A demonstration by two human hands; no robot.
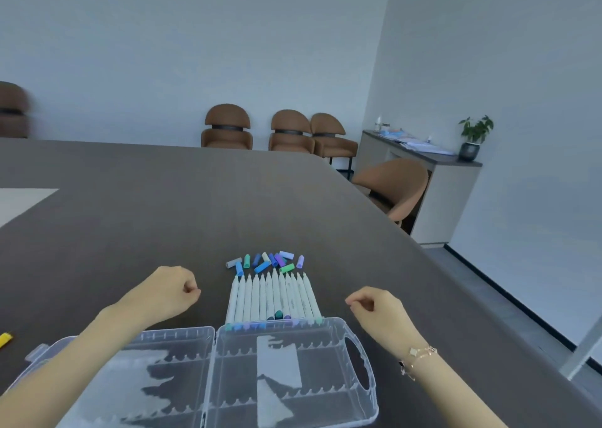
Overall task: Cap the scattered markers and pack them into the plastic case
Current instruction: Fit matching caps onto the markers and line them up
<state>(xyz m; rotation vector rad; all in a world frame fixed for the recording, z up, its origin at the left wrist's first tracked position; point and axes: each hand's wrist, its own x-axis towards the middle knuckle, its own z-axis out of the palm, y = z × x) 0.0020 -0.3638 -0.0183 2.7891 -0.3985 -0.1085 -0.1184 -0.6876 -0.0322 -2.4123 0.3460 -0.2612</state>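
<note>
- Markers (273, 297): a tidy row of white barrels on the table (130, 215), tips uncapped and pointing away from me, rear ends touching the far wall of the case.
- Caps (265, 261): a loose heap just beyond the tips; none fitted yet.
- Plastic case (293, 372): open and lying flat nearest me, its slots bare.
- My left hand (163, 292) and right hand (379, 313): fingers curled, gripping nothing, one either side of the row.
- Progress, as I judge it: nothing capped or packed yet.

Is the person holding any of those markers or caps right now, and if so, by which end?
Nothing is held. The left hand and right hand hover curled and empty on either side of the markers; the caps lie loose beyond them.
</note>
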